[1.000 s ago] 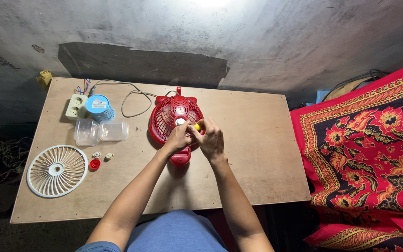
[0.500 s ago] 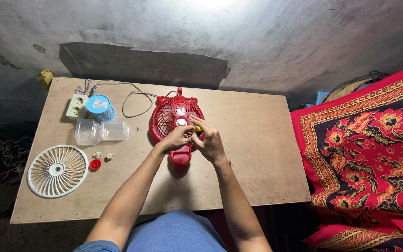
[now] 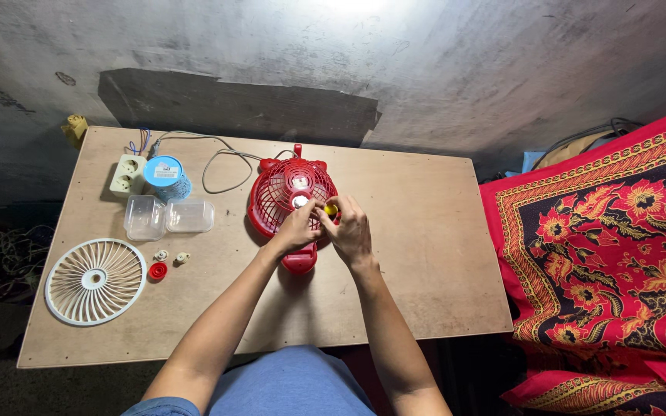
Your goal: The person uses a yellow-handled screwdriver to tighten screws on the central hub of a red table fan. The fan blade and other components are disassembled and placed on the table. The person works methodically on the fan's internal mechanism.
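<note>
On the wooden bench [image 3: 425, 254] lies a red fan body [image 3: 283, 192], grille up. The left hand [image 3: 298, 229] and right hand [image 3: 351, 231] meet over its lower right edge, pinching a small yellow part [image 3: 331, 209]. To the left lie a white fan grille [image 3: 95, 280], 2 clear plastic boxes [image 3: 167, 217], a red cap [image 3: 157, 270] and a blue cup [image 3: 166, 176].

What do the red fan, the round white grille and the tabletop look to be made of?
The red fan looks like moulded plastic, glossy with thin even ribs. The white grille seems plastic too, matt, with uniform moulded spokes. The tabletop appears to be bare plywood or fibreboard: flat tan, dull, with screw heads along its edges. Both hands rest on the fan.
</note>
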